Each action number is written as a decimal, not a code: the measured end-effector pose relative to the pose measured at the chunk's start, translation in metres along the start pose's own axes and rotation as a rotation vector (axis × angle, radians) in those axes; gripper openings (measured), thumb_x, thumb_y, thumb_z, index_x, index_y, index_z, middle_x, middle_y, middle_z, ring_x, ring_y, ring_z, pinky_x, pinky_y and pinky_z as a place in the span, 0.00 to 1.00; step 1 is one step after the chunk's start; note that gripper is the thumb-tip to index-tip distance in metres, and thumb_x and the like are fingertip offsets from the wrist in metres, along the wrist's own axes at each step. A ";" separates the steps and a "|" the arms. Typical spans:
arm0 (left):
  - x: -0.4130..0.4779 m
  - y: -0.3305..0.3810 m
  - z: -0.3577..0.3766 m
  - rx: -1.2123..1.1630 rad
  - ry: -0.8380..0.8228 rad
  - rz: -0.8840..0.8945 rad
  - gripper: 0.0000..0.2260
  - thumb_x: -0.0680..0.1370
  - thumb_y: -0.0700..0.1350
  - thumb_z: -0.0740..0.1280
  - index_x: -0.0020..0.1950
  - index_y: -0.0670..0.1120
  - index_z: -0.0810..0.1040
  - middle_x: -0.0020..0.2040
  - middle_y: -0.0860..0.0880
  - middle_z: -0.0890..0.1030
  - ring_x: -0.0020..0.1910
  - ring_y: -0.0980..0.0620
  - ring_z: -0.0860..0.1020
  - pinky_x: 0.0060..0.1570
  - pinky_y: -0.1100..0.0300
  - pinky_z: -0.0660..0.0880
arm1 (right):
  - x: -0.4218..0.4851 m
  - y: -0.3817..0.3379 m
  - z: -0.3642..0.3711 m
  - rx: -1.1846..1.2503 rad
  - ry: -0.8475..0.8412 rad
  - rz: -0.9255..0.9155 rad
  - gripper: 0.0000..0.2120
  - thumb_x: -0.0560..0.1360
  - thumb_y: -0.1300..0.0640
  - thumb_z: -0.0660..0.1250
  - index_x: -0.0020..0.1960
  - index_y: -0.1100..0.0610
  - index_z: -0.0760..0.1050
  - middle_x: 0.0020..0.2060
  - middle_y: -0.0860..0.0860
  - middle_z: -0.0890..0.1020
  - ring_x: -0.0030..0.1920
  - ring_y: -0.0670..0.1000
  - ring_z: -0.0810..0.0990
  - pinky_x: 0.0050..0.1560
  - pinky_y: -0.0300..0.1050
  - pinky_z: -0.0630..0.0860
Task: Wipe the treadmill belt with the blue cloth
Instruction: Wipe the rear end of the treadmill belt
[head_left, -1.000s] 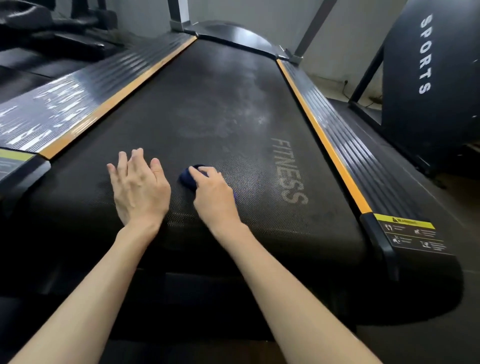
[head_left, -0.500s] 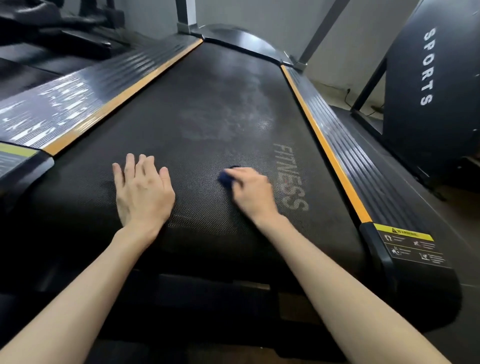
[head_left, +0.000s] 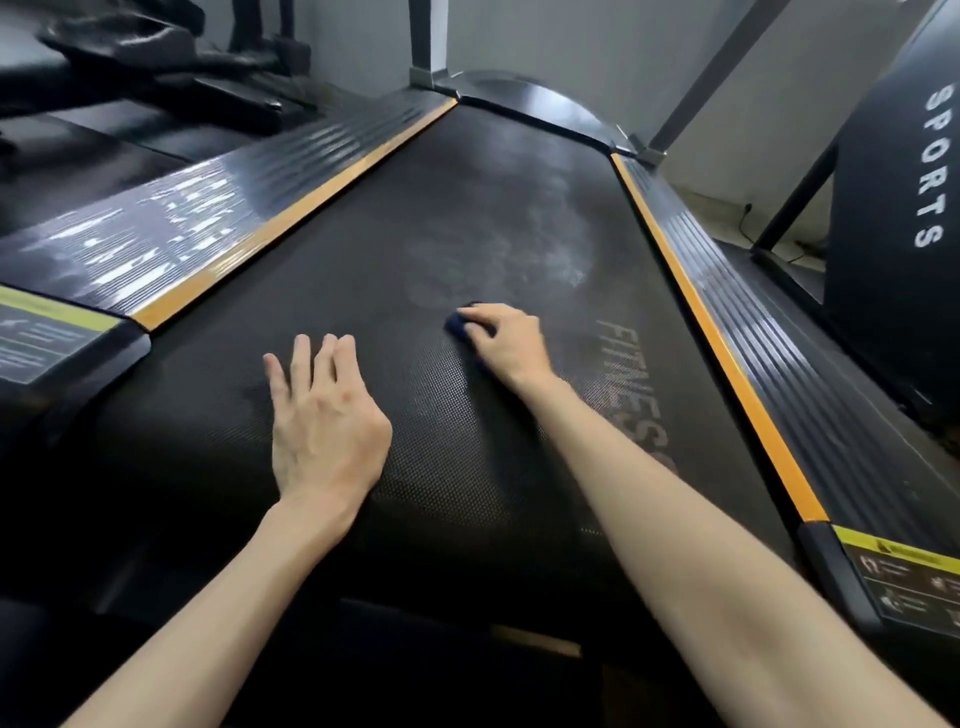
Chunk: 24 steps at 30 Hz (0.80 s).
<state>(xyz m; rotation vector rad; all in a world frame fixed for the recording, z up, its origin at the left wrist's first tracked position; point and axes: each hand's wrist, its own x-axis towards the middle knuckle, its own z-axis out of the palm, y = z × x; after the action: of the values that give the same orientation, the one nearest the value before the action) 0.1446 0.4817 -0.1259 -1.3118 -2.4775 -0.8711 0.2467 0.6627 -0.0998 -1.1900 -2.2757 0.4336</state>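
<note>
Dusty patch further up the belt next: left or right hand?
Probably right. The right hand grips the blue cloth at the near edge of the pale dusty patch. The left hand lies flat on the belt, holding nothing.

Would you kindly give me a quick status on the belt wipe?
Left hand flat on treadmill belt. Right hand grips blue cloth mid-belt. Pale smudges ahead, nothing blocking.

"FITNESS" on the treadmill belt (head_left: 467, 208), "SPORTS" on the dark panel (head_left: 893, 234) (print on the warning sticker (head_left: 906, 584) unreadable)
</note>
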 end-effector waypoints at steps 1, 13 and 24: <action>0.000 -0.001 0.001 0.016 -0.002 0.002 0.22 0.74 0.40 0.52 0.68 0.37 0.66 0.67 0.39 0.71 0.71 0.38 0.62 0.71 0.40 0.51 | 0.000 -0.022 0.015 0.033 -0.116 -0.158 0.12 0.76 0.57 0.66 0.58 0.52 0.80 0.61 0.49 0.79 0.63 0.49 0.75 0.64 0.40 0.66; 0.002 0.002 0.001 0.107 -0.058 0.008 0.23 0.75 0.42 0.51 0.70 0.42 0.68 0.69 0.41 0.70 0.71 0.41 0.63 0.71 0.42 0.53 | 0.087 0.003 0.015 -0.145 -0.067 0.244 0.15 0.77 0.55 0.60 0.62 0.54 0.77 0.61 0.54 0.78 0.63 0.55 0.72 0.62 0.44 0.67; 0.002 0.000 -0.002 0.110 -0.010 0.003 0.21 0.72 0.41 0.55 0.64 0.38 0.72 0.67 0.38 0.72 0.71 0.39 0.63 0.72 0.42 0.53 | 0.075 0.034 0.006 -0.190 0.040 0.118 0.16 0.78 0.61 0.59 0.61 0.50 0.78 0.61 0.56 0.77 0.61 0.59 0.74 0.58 0.45 0.70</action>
<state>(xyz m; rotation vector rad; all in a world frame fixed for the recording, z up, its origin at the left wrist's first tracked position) 0.1436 0.4822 -0.1234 -1.2859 -2.4921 -0.7177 0.2296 0.7436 -0.0991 -1.4195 -2.2595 0.2384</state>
